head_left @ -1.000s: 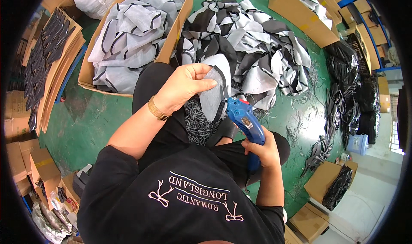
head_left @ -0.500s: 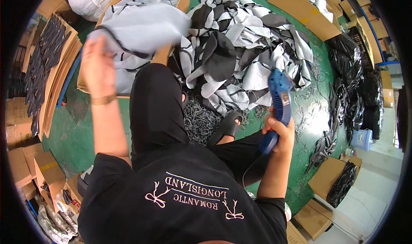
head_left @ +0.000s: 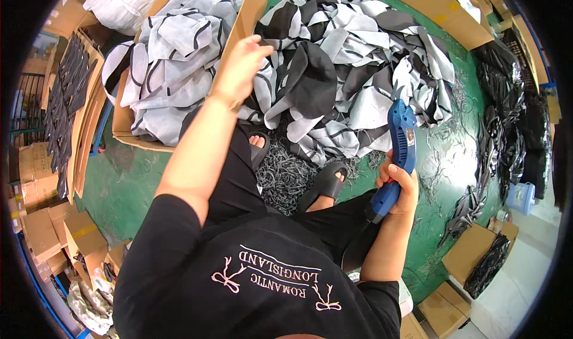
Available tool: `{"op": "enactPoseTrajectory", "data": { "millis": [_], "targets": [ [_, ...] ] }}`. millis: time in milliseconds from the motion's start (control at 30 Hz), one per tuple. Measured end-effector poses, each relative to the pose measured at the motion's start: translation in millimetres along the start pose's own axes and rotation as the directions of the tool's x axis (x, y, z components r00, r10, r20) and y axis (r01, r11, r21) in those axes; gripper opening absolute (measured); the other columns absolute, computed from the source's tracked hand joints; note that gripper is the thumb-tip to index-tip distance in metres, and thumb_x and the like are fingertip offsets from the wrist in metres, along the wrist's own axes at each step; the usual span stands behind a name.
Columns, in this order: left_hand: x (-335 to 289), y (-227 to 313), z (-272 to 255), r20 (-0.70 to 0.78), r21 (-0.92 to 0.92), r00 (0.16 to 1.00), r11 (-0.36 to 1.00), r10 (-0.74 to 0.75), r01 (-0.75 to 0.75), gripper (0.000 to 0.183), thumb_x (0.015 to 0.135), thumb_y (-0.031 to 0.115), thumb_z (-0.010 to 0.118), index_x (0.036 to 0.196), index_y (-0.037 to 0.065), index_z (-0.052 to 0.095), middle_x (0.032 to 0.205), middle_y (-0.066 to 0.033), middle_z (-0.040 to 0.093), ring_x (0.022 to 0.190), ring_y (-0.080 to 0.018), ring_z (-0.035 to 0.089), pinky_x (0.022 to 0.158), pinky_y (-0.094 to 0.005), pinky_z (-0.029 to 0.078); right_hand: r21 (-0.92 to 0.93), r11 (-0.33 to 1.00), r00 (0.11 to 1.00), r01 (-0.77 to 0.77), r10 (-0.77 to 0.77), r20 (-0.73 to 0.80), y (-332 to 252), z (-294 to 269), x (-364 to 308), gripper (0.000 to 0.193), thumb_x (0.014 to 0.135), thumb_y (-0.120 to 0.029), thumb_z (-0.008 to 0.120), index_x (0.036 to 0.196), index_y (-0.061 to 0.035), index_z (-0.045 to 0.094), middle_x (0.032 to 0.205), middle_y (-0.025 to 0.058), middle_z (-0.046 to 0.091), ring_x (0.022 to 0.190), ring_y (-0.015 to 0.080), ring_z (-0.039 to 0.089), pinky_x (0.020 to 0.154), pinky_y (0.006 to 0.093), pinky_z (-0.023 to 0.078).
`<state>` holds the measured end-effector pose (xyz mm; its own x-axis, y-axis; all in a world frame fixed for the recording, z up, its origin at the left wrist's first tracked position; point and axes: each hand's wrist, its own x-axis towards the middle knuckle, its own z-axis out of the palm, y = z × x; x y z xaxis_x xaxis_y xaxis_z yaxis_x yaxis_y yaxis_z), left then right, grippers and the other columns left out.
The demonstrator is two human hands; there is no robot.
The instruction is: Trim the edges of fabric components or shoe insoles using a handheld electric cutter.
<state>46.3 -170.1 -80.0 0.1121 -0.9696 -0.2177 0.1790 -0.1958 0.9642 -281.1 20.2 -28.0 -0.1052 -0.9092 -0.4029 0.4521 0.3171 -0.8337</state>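
Observation:
In my right hand (head_left: 399, 187) I hold blue electric scissors (head_left: 403, 139) by the handle, the blades pointing away from me toward a heap of grey and black fabric pieces (head_left: 358, 109). A cord seems to run down from the handle's rear end. My left hand (head_left: 245, 67) is empty with its fingers stretched out, above the right edge of a cardboard box and just left of the heap. Light grey fabric pieces with black edging (head_left: 179, 46) fill that cardboard box (head_left: 249, 18). One piece droops over its left side.
Dark thread trimmings (head_left: 280, 175) lie around my sandalled feet. Another cardboard box (head_left: 439, 11) stands at the far right, with black plastic bags (head_left: 501, 76) near it. Flattened cardboard with black pieces (head_left: 74, 94) leans at the left. Small cartons (head_left: 45, 234) sit at lower left.
The grey fabric piece my left hand held has been let go over the box at left. That hand has swung right toward the heap. The electric scissors remain in my right hand.

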Motion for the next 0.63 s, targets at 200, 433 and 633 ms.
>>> {"op": "enactPoseTrajectory", "data": {
  "millis": [200, 433, 633],
  "targets": [
    [108.1, -186.5, -72.6, -0.473, 0.353, 0.818, 0.780, -0.328, 0.517, 0.049, 0.074, 0.015, 0.072, 0.114, -0.009, 0.058, 0.114, -0.0156, 0.063, 0.102, -0.0241, 0.061, 0.086, -0.0359, 0.047, -0.004, 0.999, 0.997, -0.044, 0.044, 0.059, -7.3, 12.8, 8.4, 0.047, 0.069, -0.017, 0.071, 0.105, 0.0052, 0.052, 0.066, 0.0067, 0.052, 0.055, 0.0150, 0.050, 0.051, 0.0282, 0.044],
    [70.7, -219.2, -5.1, -0.615, 0.263, 0.731, 0.797, -0.296, 0.544, 0.060, 0.063, 0.008, 0.075, 0.117, -0.005, 0.054, 0.114, -0.0230, 0.062, 0.104, -0.0319, 0.062, 0.090, -0.0360, 0.047, 0.039, 0.994, 0.994, -0.098, 0.100, -0.038, -6.9, -4.8, 9.0, 0.049, 0.066, -0.016, 0.073, 0.105, 0.0058, 0.052, 0.066, 0.0077, 0.052, 0.055, 0.0159, 0.050, 0.051, 0.0292, 0.045],
    [69.4, -180.3, 26.6, -0.292, 0.573, 0.953, 0.784, -0.077, 0.239, 0.029, 0.069, 0.009, 0.060, 0.095, 0.001, 0.068, 0.087, -0.0194, 0.068, 0.090, -0.0292, 0.066, 0.081, -0.0331, 0.048, -0.016, 0.993, 0.991, -0.119, 0.118, -0.058, -4.8, -6.9, 18.3, 0.046, 0.068, -0.014, 0.071, 0.106, 0.0052, 0.053, 0.068, 0.0083, 0.054, 0.056, 0.0171, 0.052, 0.052, 0.0307, 0.047]
  ]
}}
